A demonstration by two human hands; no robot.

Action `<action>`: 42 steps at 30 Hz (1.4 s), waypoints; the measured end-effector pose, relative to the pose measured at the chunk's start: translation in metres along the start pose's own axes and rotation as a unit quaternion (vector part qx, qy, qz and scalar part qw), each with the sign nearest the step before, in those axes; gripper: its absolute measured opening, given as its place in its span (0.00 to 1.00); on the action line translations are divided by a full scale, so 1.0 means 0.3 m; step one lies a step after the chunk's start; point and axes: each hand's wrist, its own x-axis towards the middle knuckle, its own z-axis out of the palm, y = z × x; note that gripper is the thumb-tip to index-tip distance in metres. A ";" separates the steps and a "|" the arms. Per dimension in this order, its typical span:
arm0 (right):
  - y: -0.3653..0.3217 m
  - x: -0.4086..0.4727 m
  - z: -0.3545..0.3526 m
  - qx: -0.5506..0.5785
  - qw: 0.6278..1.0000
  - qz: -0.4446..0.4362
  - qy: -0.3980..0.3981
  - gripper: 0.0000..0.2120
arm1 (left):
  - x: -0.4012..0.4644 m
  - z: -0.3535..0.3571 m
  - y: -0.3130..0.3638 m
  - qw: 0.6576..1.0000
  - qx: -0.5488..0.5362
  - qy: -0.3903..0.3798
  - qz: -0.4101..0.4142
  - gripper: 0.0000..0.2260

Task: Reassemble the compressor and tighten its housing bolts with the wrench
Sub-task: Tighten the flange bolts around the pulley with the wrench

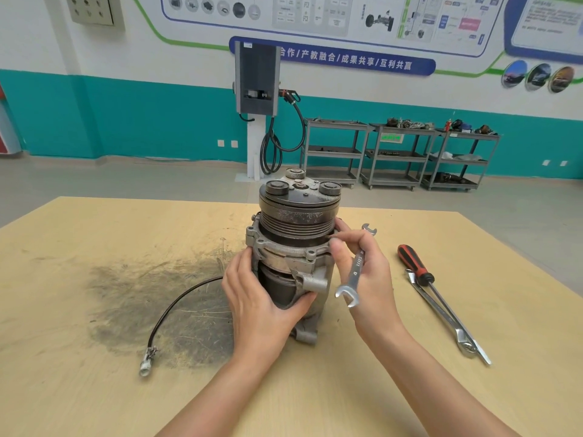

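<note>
The compressor (pixel 296 222) stands upright in the middle of the wooden table (pixel 94 247), with its black grooved pulley on top and its grey cast housing below. My left hand (pixel 258 298) grips the lower housing from the left and front. My right hand (pixel 362 272) is at the housing's right side; its thumb and forefinger pinch a small dark bolt (pixel 333 237) at the flange just under the pulley. A silver open-ended wrench (pixel 355 272) lies slantwise across that same hand, tucked in its fingers.
A black cable with a white plug (pixel 148 364) runs from the compressor's base to the left, over a dark grease stain. To the right lie a red-and-black screwdriver (pixel 416 266) and a long wrench (pixel 454 326). Grey shelf carts and a wall charger stand behind.
</note>
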 end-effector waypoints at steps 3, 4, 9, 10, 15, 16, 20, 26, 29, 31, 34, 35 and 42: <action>-0.002 0.007 -0.031 -0.038 0.998 -0.003 0.053 0.24 | 0.002 -0.004 0.003 1.000 -0.004 -0.008 -0.007 0.52; -0.005 0.016 -0.049 -0.046 0.996 -0.005 0.074 0.27 | 0.002 -0.005 0.003 1.000 -0.007 -0.011 -0.007 0.52; -0.041 0.085 -0.122 -0.063 0.990 -0.011 0.122 0.11 | -0.003 -0.006 -0.004 1.000 -0.013 -0.010 -0.004 0.53; -0.044 0.095 -0.134 -0.062 0.992 -0.005 0.109 0.06 | -0.002 -0.004 -0.006 1.000 -0.011 -0.010 -0.006 0.53; -0.042 0.110 -0.165 0.047 0.997 0.008 0.057 0.09 | -0.002 0.000 -0.006 1.000 -0.012 -0.010 -0.011 0.53; -0.043 0.108 -0.162 0.081 0.995 0.010 0.052 0.11 | -0.003 0.000 -0.005 1.000 -0.013 -0.010 -0.010 0.53; -0.036 0.108 -0.147 0.178 0.983 0.030 0.033 0.19 | 0.000 -0.001 -0.006 1.000 -0.013 -0.009 -0.009 0.53; -0.006 0.091 -0.126 0.157 0.986 0.049 -0.029 0.16 | 0.001 0.000 -0.006 1.000 -0.011 -0.012 -0.008 0.53; 0.001 0.090 -0.120 0.161 0.984 0.062 -0.043 0.17 | 0.000 -0.001 -0.007 1.000 -0.015 -0.013 -0.007 0.53; 0.004 0.096 -0.115 0.165 0.983 0.066 -0.041 0.17 | -0.001 -0.001 -0.007 1.000 -0.015 -0.010 -0.004 0.53; 0.008 0.107 -0.113 0.177 0.980 0.079 -0.034 0.16 | -0.001 0.002 -0.008 1.000 -0.010 -0.002 0.001 0.52; 0.012 0.111 -0.114 0.183 0.979 0.086 -0.031 0.16 | -0.001 0.004 -0.009 1.000 -0.008 -0.001 0.002 0.52; 0.012 0.167 -0.120 0.228 0.955 0.184 -0.050 0.18 | -0.002 0.002 -0.012 1.000 -0.009 -0.005 0.003 0.52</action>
